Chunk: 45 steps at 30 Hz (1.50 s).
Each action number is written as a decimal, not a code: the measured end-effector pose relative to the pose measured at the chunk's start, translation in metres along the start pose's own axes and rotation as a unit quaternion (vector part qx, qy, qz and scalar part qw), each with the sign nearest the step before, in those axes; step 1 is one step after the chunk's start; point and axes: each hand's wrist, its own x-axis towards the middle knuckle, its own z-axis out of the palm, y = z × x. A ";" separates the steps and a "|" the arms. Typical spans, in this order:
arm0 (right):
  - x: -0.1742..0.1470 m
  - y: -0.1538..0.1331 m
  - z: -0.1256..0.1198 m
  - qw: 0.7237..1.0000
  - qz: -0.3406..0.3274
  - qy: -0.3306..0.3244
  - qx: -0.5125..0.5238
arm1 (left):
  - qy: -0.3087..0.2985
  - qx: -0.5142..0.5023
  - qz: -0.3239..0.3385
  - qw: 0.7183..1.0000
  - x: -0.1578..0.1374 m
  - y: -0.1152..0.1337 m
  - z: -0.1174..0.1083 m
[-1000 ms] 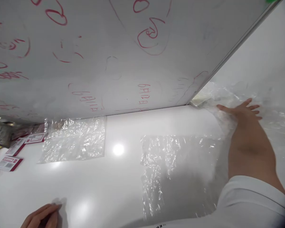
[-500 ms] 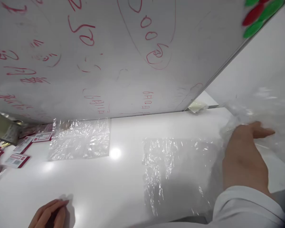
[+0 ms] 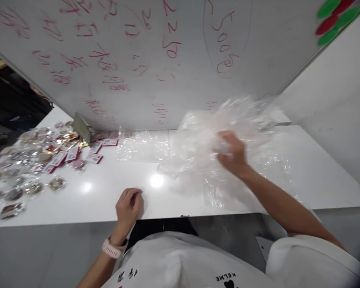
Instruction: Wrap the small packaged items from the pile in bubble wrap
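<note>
My right hand (image 3: 234, 154) is closed around a crumpled bunch of clear plastic bags (image 3: 196, 138), lifted above the white table (image 3: 102, 200). The bunch is smeared by motion, so how many bags it holds cannot be told. Beneath it a clear plastic bag (image 3: 217, 194) lies flat, partly covered by the bunch and my right arm. My left hand (image 3: 128, 206) rests near the table's front edge, its fingers curled together with nothing visible in them. To its upper right, another clear bag (image 3: 143, 147) lies flat against the foot of the whiteboard (image 3: 186, 88).
Many small packets (image 3: 33, 154) in clear wrapping are spread over the table's left end. Several red-and-white cards (image 3: 73, 154) lie beside them. A greenish-grey box-like piece (image 3: 82, 129) leans near the board. The whiteboard, with red writing, stands along the back edge.
My right hand has moved left from the table's right end, bringing the bunch of plastic bags over the table. The view has shifted, showing more of the left side. My left hand stays on the table.
</note>
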 end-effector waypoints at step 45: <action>-0.034 -0.098 -0.070 0.890 -0.050 0.421 0.166 | -0.101 -0.199 -0.085 0.971 -0.002 -0.006 -0.013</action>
